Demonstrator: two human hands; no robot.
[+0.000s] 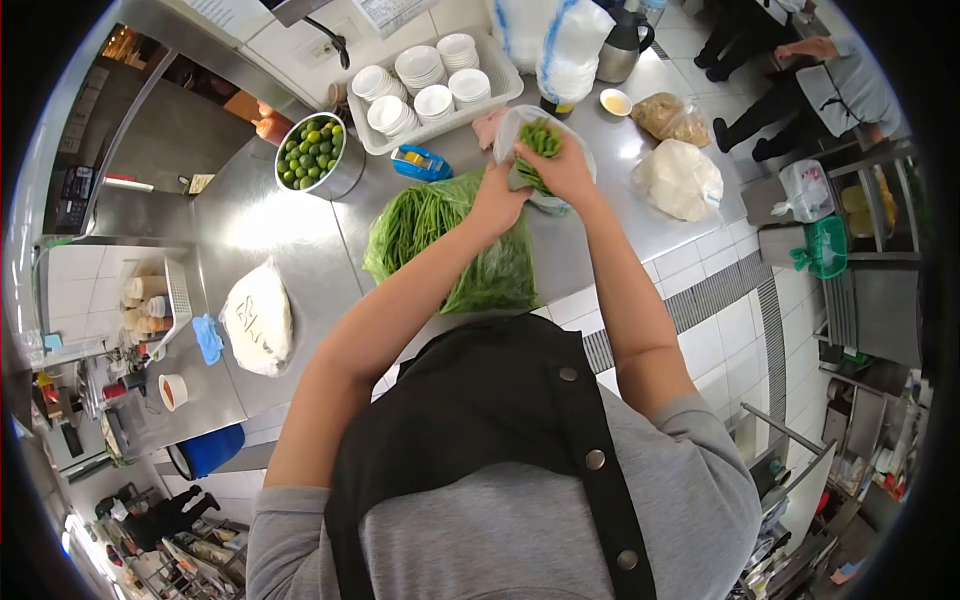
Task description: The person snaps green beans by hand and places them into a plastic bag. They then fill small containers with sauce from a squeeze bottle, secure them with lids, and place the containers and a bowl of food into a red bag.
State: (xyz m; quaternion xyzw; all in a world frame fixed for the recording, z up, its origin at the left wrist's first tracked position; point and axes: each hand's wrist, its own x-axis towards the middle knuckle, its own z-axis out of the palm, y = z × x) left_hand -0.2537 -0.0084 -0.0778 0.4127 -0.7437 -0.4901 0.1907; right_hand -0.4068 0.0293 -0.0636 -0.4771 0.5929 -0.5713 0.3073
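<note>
A bunch of cut green beans (540, 138) is in my right hand (563, 168), whose fingers are closed round it. It is held over a container lined with a clear plastic bag (586, 150). My left hand (497, 203) is closed just beside the right one, close to the lower end of the bunch. Something small and greyish shows at its fingers, too hidden to name. Under my left forearm lies a large clear bag of long green beans (420, 228), open toward the left. A blue tape dispenser (421, 163) rests just beyond that bag.
On the steel table (330, 250) stand a pot of limes (310, 152), a white basket of stacked small bowls (434, 90), filled white bags (258, 318) and a small yellow-filled bowl (615, 102). A steel jug (622, 45) is at the back. Another person (830, 95) stands at the right.
</note>
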